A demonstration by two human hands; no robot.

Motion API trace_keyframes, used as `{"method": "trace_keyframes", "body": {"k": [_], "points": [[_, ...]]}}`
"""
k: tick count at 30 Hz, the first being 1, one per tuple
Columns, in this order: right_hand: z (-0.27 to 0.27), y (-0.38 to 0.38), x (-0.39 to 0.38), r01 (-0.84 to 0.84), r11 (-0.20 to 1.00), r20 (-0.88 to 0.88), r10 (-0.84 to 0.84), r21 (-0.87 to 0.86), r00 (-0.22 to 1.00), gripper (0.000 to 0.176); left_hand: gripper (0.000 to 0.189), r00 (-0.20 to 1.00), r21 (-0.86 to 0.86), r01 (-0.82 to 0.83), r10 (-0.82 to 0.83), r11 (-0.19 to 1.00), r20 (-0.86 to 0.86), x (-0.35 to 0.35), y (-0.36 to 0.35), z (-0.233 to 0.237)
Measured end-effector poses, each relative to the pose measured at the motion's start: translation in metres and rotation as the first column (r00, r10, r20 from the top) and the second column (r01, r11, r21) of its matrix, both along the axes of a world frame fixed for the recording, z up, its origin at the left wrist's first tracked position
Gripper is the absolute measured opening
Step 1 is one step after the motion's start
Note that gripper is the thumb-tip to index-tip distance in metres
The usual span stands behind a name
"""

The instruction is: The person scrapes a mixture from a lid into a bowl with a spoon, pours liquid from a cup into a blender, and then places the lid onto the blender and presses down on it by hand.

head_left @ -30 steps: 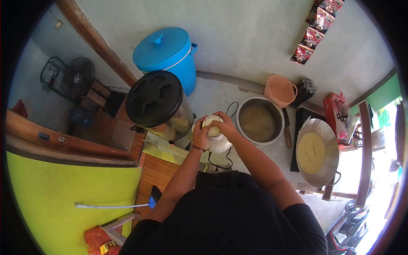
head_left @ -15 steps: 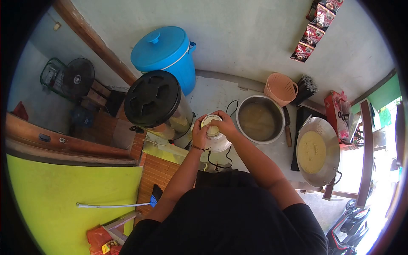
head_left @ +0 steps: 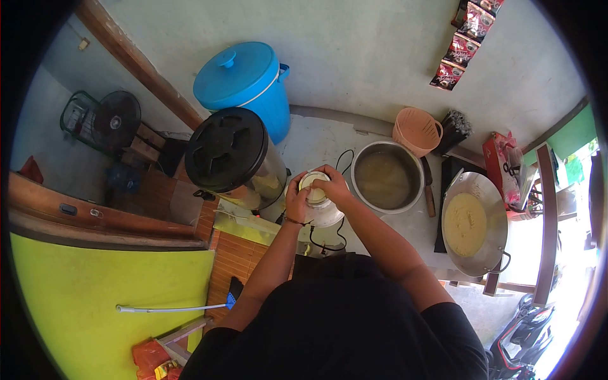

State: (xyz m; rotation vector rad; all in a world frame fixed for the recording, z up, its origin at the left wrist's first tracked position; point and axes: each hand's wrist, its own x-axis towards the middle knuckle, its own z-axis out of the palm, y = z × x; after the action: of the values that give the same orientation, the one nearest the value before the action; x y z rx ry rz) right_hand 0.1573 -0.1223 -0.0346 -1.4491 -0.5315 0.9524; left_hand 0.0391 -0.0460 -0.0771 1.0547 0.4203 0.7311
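Observation:
A small white lidded container or blender top is between my two hands, above a pale round base with a black cable. My left hand wraps round its left side, thumb near the top. Round its right side curls my right hand, with the thumb over the top. What exactly the top part is, I cannot tell. To the right stands a metal pot of cloudy liquid. Left of my hands is a steel container with a black lid.
A blue lidded bucket stands by the wall. A knife lies right of the pot, near a pink basket. Farther right, a wok holds pale yellow batter. A broom is at the lower left.
The camera view has shifted very slightly. Both hands remain round the white container, with hardly any visible movement.

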Motion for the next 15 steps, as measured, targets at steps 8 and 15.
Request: {"method": "trace_keyframes", "body": {"k": [8, 15], "points": [[-0.001, -0.009, -0.004, -0.026, 0.998, 0.101, 0.019, 0.063, 0.995, 0.035, 0.041, 0.998, -0.014, 0.053, -0.053, 0.998, -0.027, -0.004, 0.003, -0.009], [-0.019, -0.012, -0.006, -0.034, 0.986, 0.286, -0.015, 0.164, 0.958, 0.035, 0.040, 0.998, 0.013, 0.057, -0.056, 0.998, -0.027, -0.004, 0.003, -0.007]]}}
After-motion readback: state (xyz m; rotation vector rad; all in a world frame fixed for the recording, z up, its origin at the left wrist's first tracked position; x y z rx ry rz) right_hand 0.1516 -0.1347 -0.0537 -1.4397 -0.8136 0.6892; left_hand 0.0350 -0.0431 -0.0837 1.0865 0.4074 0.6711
